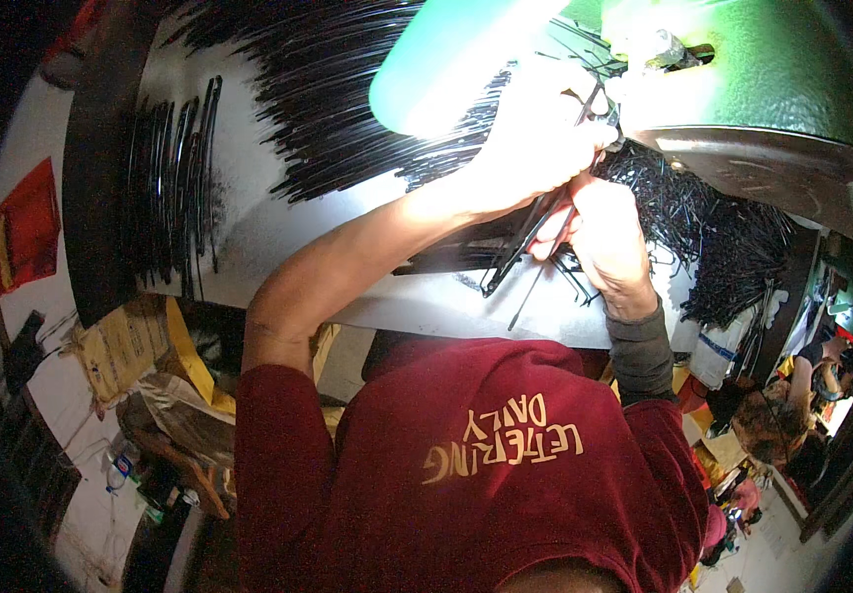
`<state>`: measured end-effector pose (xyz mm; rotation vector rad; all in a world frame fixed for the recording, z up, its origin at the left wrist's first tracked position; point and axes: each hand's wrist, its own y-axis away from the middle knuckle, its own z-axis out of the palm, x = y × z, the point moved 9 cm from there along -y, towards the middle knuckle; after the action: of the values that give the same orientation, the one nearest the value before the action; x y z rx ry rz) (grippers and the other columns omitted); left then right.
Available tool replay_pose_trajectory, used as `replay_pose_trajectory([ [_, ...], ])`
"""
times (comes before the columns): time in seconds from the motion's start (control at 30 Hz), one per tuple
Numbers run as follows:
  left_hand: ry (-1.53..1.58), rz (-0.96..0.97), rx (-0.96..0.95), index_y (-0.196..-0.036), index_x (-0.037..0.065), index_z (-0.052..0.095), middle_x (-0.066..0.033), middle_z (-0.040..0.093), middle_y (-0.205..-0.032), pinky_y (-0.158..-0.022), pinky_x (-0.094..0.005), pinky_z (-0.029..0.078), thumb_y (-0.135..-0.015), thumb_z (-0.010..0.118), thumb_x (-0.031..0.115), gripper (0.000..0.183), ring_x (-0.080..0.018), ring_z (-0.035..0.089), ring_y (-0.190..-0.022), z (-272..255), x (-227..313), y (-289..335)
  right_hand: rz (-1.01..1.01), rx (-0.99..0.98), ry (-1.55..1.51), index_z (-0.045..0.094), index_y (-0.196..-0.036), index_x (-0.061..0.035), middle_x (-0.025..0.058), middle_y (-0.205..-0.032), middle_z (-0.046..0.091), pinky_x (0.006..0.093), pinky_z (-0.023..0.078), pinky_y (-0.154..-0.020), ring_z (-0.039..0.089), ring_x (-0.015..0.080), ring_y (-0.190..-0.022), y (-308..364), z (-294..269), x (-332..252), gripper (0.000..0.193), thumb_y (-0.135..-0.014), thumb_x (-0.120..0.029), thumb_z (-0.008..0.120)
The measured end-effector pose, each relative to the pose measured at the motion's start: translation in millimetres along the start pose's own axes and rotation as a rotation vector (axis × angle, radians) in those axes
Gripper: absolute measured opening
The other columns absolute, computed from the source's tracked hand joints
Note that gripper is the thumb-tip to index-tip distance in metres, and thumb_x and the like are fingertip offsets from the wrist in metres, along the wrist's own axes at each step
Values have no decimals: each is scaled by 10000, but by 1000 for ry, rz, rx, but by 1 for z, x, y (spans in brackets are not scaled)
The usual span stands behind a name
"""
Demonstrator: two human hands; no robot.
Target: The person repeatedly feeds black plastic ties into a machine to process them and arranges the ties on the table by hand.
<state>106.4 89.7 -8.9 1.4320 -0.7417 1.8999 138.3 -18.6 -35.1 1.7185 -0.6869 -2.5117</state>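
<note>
Under a bright lamp, my left hand reaches in beside the green machine. Its fingers are closed at the end of a thin black strip; glare washes out much of this hand. Just below and nearer to me, my right hand has its fingers curled round a few long black strips, which slant down to the left over the table edge. The two hands nearly touch. Exactly where the strips meet the machine is hidden by the fingers and the light.
Long black strips lie in a wide pile at the back, with a smaller row at the left of the white table. A tangled black heap sits below the machine's metal guard. Another person is at the far right.
</note>
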Motion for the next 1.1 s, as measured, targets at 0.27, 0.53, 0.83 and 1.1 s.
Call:
replay_pose_trajectory([
  [0.27,-1,41,4,-1003,-54,501,-75,523,-788,-603,-263,523,-761,633,-36,276,-159,602,-693,3,0,0,-11,52,-51,499,-776,33,185,-688,625,358,564,-565,644,252,-565,1,-7,6,260,-927,-174,453],
  [0.53,-100,209,117,-718,23,580,-56,551,-673,-546,-283,442,-718,664,94,110,-146,545,-605,-6,13,0,-17,23,-21,503,-782,36,198,-683,623,360,561,-562,649,264,-581,0,-5,5,263,-930,-175,452],
  [0.83,-116,193,96,-714,15,560,-62,555,-663,-527,-278,437,-717,661,100,132,-143,541,-588,-3,7,-1,-170,-53,-182,477,-1048,57,216,-803,623,415,565,-636,651,301,-678,9,-6,8,247,-879,-121,506],
  [1.1,134,-219,-100,-769,7,549,-56,571,-595,-407,-202,414,-810,629,98,128,-102,548,-477,11,-10,6,92,-172,343,584,-798,95,150,-659,636,256,500,-529,628,191,-539,34,45,15,336,-934,-147,395],
])
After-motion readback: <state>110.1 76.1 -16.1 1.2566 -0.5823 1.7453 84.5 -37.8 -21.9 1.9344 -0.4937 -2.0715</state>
